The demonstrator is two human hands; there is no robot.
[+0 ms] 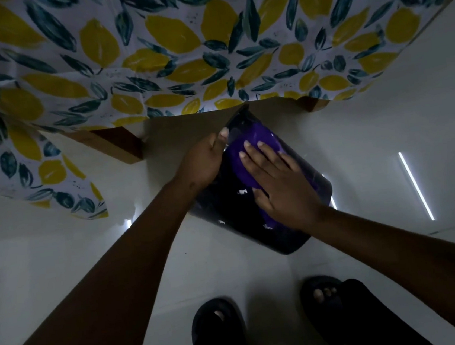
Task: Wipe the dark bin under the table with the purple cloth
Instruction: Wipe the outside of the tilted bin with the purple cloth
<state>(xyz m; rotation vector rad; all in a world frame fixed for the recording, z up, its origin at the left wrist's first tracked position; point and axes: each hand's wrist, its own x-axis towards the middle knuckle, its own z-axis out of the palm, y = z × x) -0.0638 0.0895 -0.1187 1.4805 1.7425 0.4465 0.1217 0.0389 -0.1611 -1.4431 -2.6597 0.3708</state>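
The dark bin (pixel 234 214) lies tilted on the white floor, its far end reaching under the table edge. A purple cloth (pixel 237 157) is spread over its upper side. My right hand (pixel 276 186) lies flat on the cloth, fingers apart, pressing it against the bin. My left hand (pixel 205 159) grips the bin's left edge near its far end, with the thumb over the rim. Part of the cloth is hidden under my right palm.
A table with a lemon-and-leaf print tablecloth (pixel 179 58) hangs over the top of the view. Wooden table legs (pixel 121 144) stand left and right of the bin. My two feet in dark sandals (pixel 218 323) stand on the glossy floor just below the bin.
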